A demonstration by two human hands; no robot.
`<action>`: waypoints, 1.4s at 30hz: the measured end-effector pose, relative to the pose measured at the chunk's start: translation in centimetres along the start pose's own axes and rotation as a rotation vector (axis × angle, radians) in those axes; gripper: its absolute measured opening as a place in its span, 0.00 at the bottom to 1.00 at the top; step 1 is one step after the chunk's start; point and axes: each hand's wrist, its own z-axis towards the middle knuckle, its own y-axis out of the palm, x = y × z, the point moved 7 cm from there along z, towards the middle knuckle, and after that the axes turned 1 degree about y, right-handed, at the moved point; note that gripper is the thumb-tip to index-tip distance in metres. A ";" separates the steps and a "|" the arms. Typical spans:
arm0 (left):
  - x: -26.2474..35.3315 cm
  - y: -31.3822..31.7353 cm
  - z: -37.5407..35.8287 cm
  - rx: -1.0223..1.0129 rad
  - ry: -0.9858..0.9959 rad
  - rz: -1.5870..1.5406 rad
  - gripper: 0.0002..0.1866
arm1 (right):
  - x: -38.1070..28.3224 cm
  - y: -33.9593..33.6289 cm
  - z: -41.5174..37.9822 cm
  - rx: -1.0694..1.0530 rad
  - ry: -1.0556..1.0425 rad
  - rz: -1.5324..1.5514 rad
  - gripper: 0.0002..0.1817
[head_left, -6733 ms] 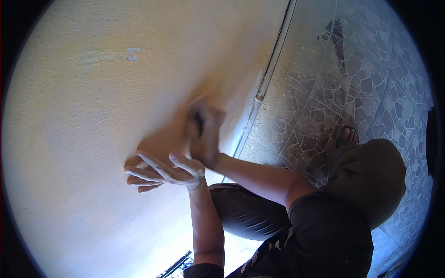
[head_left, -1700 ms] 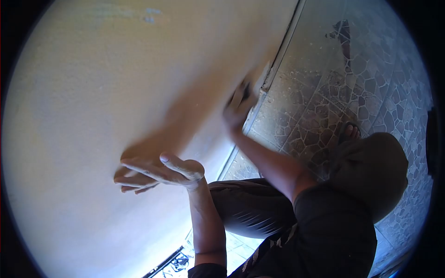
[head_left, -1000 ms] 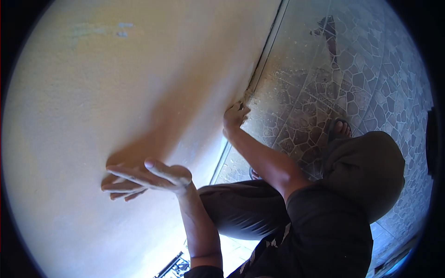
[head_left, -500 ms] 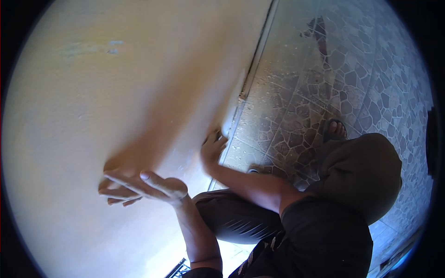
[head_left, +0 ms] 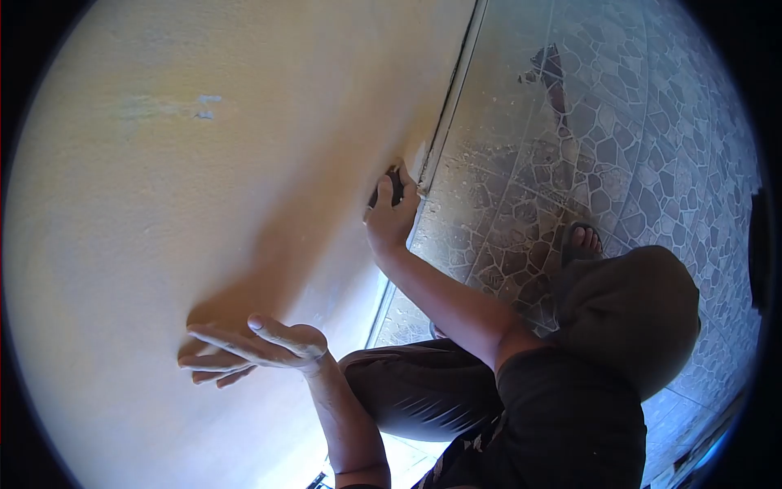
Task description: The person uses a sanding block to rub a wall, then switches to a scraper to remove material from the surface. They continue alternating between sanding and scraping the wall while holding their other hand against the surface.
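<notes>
My right hand [head_left: 393, 222] curls around a small dark pad [head_left: 397, 186], whose exact kind I cannot make out. It presses the pad to the pale yellow wall [head_left: 244, 179], low down by the seam where wall meets floor. Part of the pad is hidden by the fingers. My left hand [head_left: 252, 352] is open, fingers apart, at the wall further left, with its fingertips close to or touching the surface. It holds nothing, and a shadow stretches from it over the wall.
Patterned stone-look tiles [head_left: 635, 138] cover the floor, with pale crumbs and dust along the wall's base. A dark, ragged-ended object [head_left: 551, 81] lies on the tiles. My sandalled foot [head_left: 585, 238] and bent knee [head_left: 643, 310] are close on the right. Bluish-white patches [head_left: 208, 106] mark the wall.
My right hand has moved up the view along the wall's base, and the dark pad now shows more plainly in it. My left hand has barely shifted.
</notes>
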 end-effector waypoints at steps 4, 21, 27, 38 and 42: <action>0.4 0.1 0.0 0.054 0.054 0.009 0.38 | -1.5 0.0 9.2 0.113 -0.366 -0.071 0.20; 1.3 0.7 0.1 0.225 0.100 0.108 0.35 | -1.9 -1.0 4.3 0.024 -0.210 -0.003 0.23; 1.9 -0.1 -0.1 0.138 0.119 0.048 0.34 | -9.9 0.3 -6.0 -0.237 -0.632 0.088 0.22; 1.5 -2.1 -0.4 0.062 0.099 -0.235 0.37 | -13.2 2.9 -14.3 -0.872 -0.394 0.530 0.22; -1.0 -5.1 0.6 0.170 0.076 -0.409 0.36 | -14.2 0.6 -13.9 -0.611 -1.243 0.131 0.18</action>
